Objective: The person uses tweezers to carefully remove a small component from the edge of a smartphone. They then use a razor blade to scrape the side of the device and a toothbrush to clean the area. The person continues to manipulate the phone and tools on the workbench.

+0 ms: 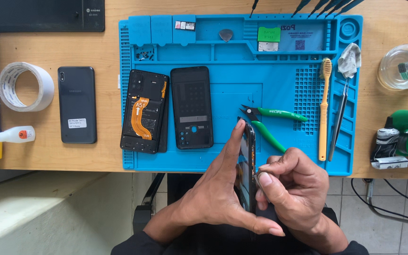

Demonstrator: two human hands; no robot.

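Observation:
My left hand holds a thin black phone screen panel on edge above the near rim of the blue mat, index finger stretched along its top. My right hand is curled against the panel's right side, and a small metal tool tip shows between its fingers at the panel's edge. On the blue repair mat lie an opened phone body with an orange flex cable and a black phone frame.
Green-handled cutters, a toothbrush, tweezers and a crumpled wipe lie on the mat's right. Left of the mat are a dark phone, a tape roll and a glue bottle. A glass jar stands at the right.

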